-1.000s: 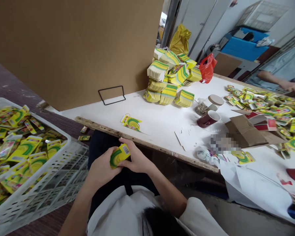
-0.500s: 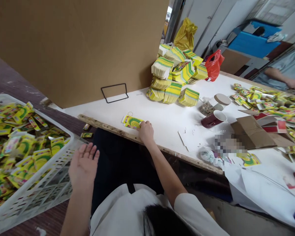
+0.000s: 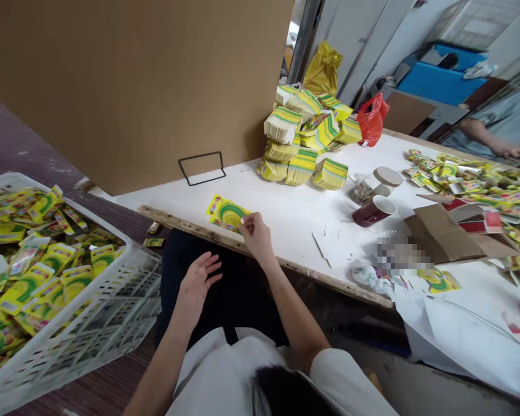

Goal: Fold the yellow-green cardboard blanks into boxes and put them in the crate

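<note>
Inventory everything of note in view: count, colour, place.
table: one, white, centre
carton: one visible, yellow-green, table's edge
cardboard: one, brown, upper left
wire frame: one, black, before cardboard
stacks: several, yellow-green, beside cardboard
bags: two, yellow and red, by stacks
mug: one, maroon, on table
jar: one, clear, behind mug
box: one, brown, right of mug
pile: one, yellow-green, far right
basket: one, white, left
co-worker: one, pale blue, upper right
left hand: one, open, lower centre
right hand: one, touching carton
</note>
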A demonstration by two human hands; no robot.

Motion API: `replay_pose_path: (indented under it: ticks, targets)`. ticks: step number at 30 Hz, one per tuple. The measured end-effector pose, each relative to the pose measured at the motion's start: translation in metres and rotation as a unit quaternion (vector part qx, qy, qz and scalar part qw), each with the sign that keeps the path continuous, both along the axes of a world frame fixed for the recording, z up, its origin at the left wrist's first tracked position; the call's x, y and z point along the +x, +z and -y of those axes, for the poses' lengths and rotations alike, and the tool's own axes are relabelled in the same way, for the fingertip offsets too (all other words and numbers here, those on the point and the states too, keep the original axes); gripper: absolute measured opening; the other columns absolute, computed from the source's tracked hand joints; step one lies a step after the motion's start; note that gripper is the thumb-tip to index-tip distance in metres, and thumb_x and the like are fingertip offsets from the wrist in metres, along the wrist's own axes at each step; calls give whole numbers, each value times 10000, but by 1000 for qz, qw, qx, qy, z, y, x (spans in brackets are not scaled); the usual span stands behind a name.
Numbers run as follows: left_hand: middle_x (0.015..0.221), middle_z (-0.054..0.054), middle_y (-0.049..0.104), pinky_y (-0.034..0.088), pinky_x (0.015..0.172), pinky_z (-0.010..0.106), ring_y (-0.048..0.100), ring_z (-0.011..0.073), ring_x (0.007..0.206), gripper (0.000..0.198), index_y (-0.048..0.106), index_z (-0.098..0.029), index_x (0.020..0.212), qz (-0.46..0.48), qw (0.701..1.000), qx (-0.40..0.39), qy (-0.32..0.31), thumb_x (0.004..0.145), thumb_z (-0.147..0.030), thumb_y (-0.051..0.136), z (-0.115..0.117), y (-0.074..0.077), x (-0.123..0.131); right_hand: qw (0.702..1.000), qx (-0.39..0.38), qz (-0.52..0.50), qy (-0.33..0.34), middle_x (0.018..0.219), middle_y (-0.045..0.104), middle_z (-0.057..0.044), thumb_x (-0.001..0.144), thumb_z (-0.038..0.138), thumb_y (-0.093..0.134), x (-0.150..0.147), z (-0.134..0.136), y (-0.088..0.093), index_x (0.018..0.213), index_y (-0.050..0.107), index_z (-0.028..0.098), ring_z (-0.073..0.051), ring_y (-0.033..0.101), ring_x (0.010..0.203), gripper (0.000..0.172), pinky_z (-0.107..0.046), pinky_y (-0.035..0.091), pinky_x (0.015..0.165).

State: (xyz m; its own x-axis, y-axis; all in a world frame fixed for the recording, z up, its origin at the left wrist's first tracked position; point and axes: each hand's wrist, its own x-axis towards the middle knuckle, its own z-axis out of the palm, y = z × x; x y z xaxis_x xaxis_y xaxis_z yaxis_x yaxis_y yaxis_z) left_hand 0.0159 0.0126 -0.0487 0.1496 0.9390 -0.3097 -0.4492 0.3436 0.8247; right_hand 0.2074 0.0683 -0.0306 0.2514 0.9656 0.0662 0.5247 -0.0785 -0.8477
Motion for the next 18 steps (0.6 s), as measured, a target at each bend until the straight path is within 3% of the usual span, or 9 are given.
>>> replay_pose_path:
  ticks: [2,4,6,8,10,13,15,18]
  targets:
    - [1304,100,653,550,927,410,614,288,1182,702,687,-242,1159,30,997,60,44,592,-614,870,1,6,7,997,11,-42,65,903,666,11,896,170,615,-13,20,8,1034,505,227,-137,646,776,186,-266,508,744]
    - [1221,91,680,535,953,416,619,289,1151,706,699,-235,1095,45,985,118,115,594,-719,813,-1,18,12,985,6,-87,148,798,650,53,820,175,715,-31,42,12,938,541,231,-113,629,688,217,-225,500,667]
    - [973,71,696,548,878,387,652,252,955,697,698,-201,970,48,971,161,169,634,-812,709,-4,30,13,948,-1,-207,242,771,625,51,811,297,763,-48,60,11,904,537,224,-108,616,679,256,-218,493,637]
    - [743,11,595,542,727,324,584,176,715,689,645,-194,836,60,961,177,203,642,-855,649,-8,40,12,905,-3,-322,278,805,610,38,756,462,816,-63,72,8,921,526,218,-115,605,722,413,-237,493,673]
    - [647,-36,477,485,592,259,463,120,587,686,564,-200,750,67,959,159,224,605,-863,668,-12,44,11,889,-4,-363,278,858,606,29,641,548,879,-71,76,4,980,528,214,-122,589,765,591,-253,483,711]
    - [637,-35,476,446,520,240,460,121,574,725,523,-211,731,32,966,121,225,575,-909,643,-14,39,8,912,-18,-324,252,845,578,48,531,560,933,-73,74,1,1052,564,214,-113,534,737,727,-242,441,677]
    - [683,-9,553,490,551,264,551,159,641,718,557,-215,761,-7,970,126,208,585,-907,638,-12,30,6,926,-10,-308,219,795,558,56,591,579,902,-67,70,1,1030,612,206,-103,489,691,644,-233,412,646]
    - [786,-1,656,552,668,271,630,164,739,516,629,-202,803,-86,964,147,205,616,-633,842,-5,12,0,937,24,-302,173,769,596,29,764,568,788,-53,63,3,958,674,177,-101,484,651,451,-236,409,625]
